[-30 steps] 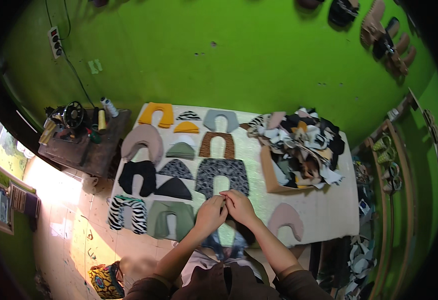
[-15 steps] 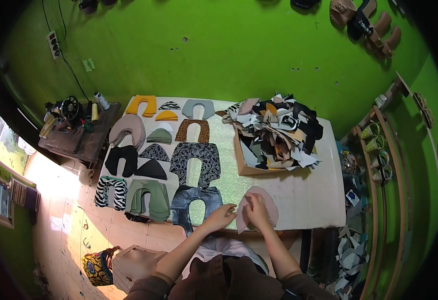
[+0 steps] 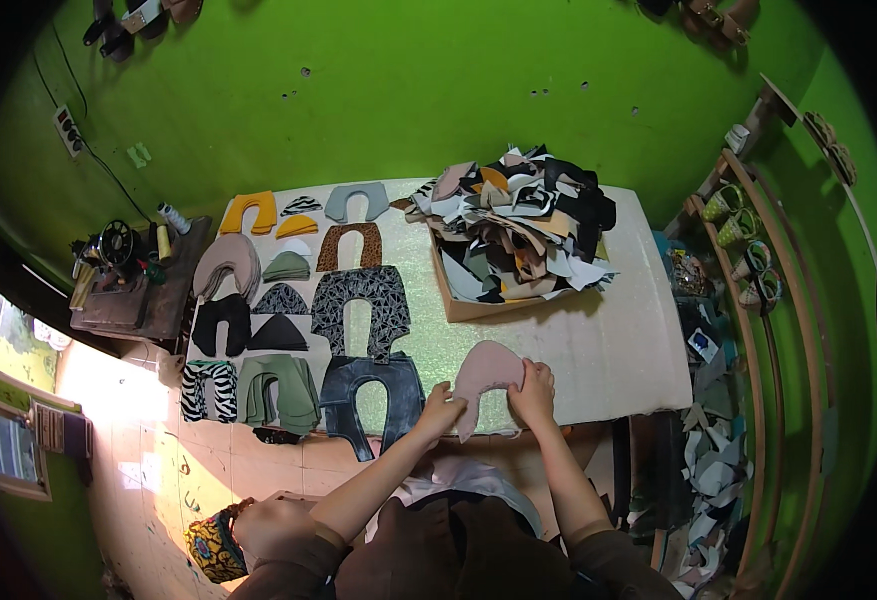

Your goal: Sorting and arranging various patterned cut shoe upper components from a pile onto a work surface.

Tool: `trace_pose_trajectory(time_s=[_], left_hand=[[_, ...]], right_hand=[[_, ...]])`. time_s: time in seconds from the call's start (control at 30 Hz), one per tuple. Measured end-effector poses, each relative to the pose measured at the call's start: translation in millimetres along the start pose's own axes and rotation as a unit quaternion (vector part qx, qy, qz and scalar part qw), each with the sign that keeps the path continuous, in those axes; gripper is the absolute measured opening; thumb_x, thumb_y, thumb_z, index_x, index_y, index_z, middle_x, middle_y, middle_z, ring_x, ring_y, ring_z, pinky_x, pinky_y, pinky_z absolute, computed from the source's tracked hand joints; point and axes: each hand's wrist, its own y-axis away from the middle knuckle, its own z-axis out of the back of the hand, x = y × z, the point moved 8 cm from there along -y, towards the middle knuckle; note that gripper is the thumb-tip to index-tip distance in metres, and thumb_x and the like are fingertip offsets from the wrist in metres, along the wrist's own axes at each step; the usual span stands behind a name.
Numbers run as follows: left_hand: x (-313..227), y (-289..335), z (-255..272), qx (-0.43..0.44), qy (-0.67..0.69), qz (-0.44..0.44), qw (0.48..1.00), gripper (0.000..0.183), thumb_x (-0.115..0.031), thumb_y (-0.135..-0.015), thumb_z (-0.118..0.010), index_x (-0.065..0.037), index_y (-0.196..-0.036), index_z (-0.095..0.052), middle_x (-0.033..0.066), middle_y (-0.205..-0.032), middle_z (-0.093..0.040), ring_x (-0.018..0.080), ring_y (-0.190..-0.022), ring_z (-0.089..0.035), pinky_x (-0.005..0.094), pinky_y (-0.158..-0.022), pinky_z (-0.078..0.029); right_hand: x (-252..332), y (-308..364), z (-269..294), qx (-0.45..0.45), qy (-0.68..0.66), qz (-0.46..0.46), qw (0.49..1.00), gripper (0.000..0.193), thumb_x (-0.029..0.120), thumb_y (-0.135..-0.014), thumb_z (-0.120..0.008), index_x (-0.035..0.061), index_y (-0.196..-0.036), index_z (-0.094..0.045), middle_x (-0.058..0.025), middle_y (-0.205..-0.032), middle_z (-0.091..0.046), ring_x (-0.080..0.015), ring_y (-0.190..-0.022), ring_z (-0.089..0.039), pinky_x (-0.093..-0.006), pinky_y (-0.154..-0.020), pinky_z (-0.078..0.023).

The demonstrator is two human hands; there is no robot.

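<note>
A pale pink U-shaped cut piece (image 3: 488,368) lies at the table's front edge, its curve away from me and its legs toward me. Around its right leg my right hand (image 3: 532,395) is closed, thumb on top. My left hand (image 3: 440,412) is closed at the outer edge of the left leg; its fingertips are small and partly hidden. Just left of that hand is a dark grey, denim-like U-shaped piece (image 3: 343,405). Beyond it lie a black-and-grey patterned piece (image 3: 390,315) and a leopard-spotted one (image 3: 336,250).
A cardboard box (image 3: 478,310) heaped with scraps (image 3: 518,225) stands at the table's back right. Stacks of green (image 3: 303,395), zebra-striped (image 3: 194,395) and taupe pieces (image 3: 220,265) fill the left side. Farther left is a sewing machine (image 3: 118,245); a wooden rack (image 3: 773,330) with sandals stands right.
My right hand has moved from on top of the pink piece to its right leg. The piece now shows its open U shape. The whole view has shifted slightly.
</note>
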Motion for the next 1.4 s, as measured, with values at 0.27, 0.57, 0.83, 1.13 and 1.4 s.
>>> trace_pose_trajectory(time_s=[0.27,0.57,0.83,1.13,1.4], left_hand=[[18.8,0.6,-23.2,0.133,0.088,0.1,0.982,0.048,-0.013,-0.076,-0.058,0.002,-0.117,-0.036,0.0062,-0.082,-0.053,0.0095,-0.06,-0.048,0.0208,-0.048,-0.038],[17.2,8.0,-17.5,0.047,0.157,0.095,0.982,0.027,-0.015,-0.082,-0.045,-0.004,-0.106,-0.038,0.005,-0.076,-0.048,0.0099,-0.056,-0.045,0.0231,-0.049,-0.039],[-16.8,14.1,35.5,0.042,0.29,0.043,0.955,0.027,-0.013,-0.088,-0.04,-0.003,-0.113,-0.039,0.0129,-0.094,-0.057,0.0176,-0.078,-0.058,0.0271,-0.063,-0.048],[-32.3,19.5,120.0,0.044,0.383,-0.028,0.922,0.03,-0.011,-0.092,-0.034,0.001,-0.118,-0.042,0.0128,-0.114,-0.053,0.018,-0.102,-0.054,0.0279,-0.085,-0.044],[-44.5,11.3,246.9,-0.025,0.515,-0.082,0.853,0.042,-0.01,-0.089,-0.035,-0.006,-0.131,-0.033,0.0085,-0.123,-0.046,0.0185,-0.109,-0.046,0.0301,-0.094,-0.034]], right_hand=[[-16.5,-11.3,-5.6,0.064,-0.189,0.031,0.979,0.047,0.015,-0.072,-0.062,0.0012,-0.114,-0.047,-0.0173,-0.101,-0.056,-0.0303,-0.092,-0.055,-0.0334,-0.082,-0.042],[2.8,2.2,-20.6,0.255,-0.387,0.037,0.885,0.031,0.01,-0.08,-0.056,-0.0016,-0.108,-0.05,-0.0107,-0.099,-0.058,-0.0159,-0.09,-0.054,-0.0257,-0.079,-0.042],[66.8,3.4,-9.8,0.357,-0.538,-0.008,0.763,0.033,0.011,-0.084,-0.054,-0.002,-0.114,-0.048,-0.0074,-0.104,-0.057,-0.0133,-0.092,-0.054,-0.0242,-0.08,-0.043],[174.9,4.8,-49.3,0.432,-0.767,-0.07,0.469,0.044,0.01,-0.085,-0.044,0.0013,-0.127,-0.033,-0.0158,-0.123,-0.045,-0.0263,-0.112,-0.046,-0.0427,-0.098,-0.035],[285.7,2.7,-116.5,0.47,-0.801,-0.117,0.353,0.042,0.022,-0.088,-0.038,0.0013,-0.125,-0.037,-0.0162,-0.123,-0.046,-0.0287,-0.113,-0.046,-0.0457,-0.097,-0.034]])
